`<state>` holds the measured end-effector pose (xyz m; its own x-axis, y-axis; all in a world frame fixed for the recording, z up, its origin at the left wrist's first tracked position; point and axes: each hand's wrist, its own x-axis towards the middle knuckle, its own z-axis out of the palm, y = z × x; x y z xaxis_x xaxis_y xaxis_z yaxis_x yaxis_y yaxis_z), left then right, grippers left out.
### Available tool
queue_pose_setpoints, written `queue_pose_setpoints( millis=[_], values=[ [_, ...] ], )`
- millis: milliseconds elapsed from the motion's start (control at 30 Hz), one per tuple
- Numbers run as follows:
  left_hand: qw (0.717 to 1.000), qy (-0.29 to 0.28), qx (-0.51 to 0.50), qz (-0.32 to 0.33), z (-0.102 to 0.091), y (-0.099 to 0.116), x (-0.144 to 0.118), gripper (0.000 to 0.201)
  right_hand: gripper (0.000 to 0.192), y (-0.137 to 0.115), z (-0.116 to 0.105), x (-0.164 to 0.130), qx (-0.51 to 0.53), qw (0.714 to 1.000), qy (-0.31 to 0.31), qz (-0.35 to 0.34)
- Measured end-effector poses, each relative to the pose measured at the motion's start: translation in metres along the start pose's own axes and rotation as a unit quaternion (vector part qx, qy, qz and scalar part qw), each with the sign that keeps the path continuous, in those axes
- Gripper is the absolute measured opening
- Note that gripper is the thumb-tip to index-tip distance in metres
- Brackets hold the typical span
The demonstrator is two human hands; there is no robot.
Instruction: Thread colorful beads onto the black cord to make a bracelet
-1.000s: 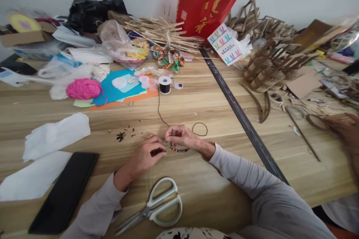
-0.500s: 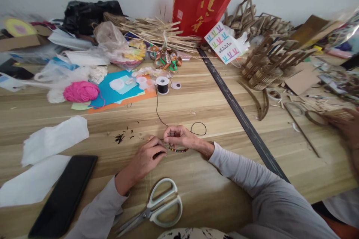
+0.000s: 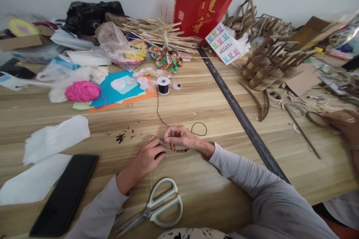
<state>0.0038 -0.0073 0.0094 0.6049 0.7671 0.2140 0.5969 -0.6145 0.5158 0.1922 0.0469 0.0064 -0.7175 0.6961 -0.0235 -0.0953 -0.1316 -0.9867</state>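
My right hand [image 3: 178, 136] pinches a thin black cord [image 3: 159, 114] that runs back to a white spool of black cord [image 3: 163, 86]. A loop of the cord lies on the table just beyond my right wrist. Close to its left, my left hand [image 3: 150, 153] has its fingers closed near the cord's end; the fingers hide what exactly they grip. Below my right fingers hangs a short row of colourful beads [image 3: 179, 150] strung on the cord. White-handled scissors [image 3: 164, 203] lie near my body, in front of both hands.
Short black cord snippets [image 3: 120, 138] lie left of my hands. A black phone [image 3: 64, 196] and white paper sheets [image 3: 56, 134] are farther left. Pink yarn [image 3: 82, 91] sits on coloured paper. Small woven baskets [image 3: 266, 71] stand at right, near another person's hand [image 3: 349, 127].
The view has shifted very slightly. Both my hands keep the same pinching pose, close together over the beaded cord.
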Motion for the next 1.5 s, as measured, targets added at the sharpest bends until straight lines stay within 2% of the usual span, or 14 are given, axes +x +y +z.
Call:
queue_pose_setpoints(
  millis=[100, 200, 367, 467, 600, 733, 1133, 1500],
  values=[
    [1.000, 0.006, -0.009, 0.002, 0.001, 0.000, 0.000, 0.016, 0.029, 0.002, 0.000, 0.000, 0.005, 1.000, -0.001, 0.001],
    [0.998, 0.040, -0.056, -0.008, 0.001, 0.001, 0.002, 0.015, 0.030, 0.002, -0.001, 0.000, 0.005, 1.000, 0.000, 0.003],
    [0.978, 0.104, -0.159, -0.082, -0.002, -0.001, 0.004, 0.009, 0.028, 0.000, 0.000, 0.000, -0.014, 1.000, 0.004, 0.006],
    [0.953, 0.120, -0.230, -0.156, -0.004, -0.005, 0.003, 0.007, 0.028, -0.001, 0.001, 0.000, -0.026, 1.000, 0.005, 0.010],
    [0.899, 0.136, -0.336, -0.245, -0.005, -0.011, 0.003, 0.011, 0.029, -0.001, 0.002, 0.000, -0.035, 0.999, 0.009, 0.009],
    [0.873, 0.141, -0.379, -0.272, -0.007, -0.014, 0.004, 0.014, 0.031, -0.002, 0.004, 0.000, -0.039, 0.999, 0.012, 0.008],
    [0.861, 0.128, -0.396, -0.292, -0.013, -0.013, 0.005, 0.014, 0.029, 0.002, 0.008, -0.001, -0.086, 0.996, 0.013, -0.014],
    [0.865, 0.127, -0.389, -0.289, -0.012, -0.013, 0.005, 0.013, 0.024, 0.000, 0.008, -0.001, -0.096, 0.995, 0.013, -0.011]
  ],
)
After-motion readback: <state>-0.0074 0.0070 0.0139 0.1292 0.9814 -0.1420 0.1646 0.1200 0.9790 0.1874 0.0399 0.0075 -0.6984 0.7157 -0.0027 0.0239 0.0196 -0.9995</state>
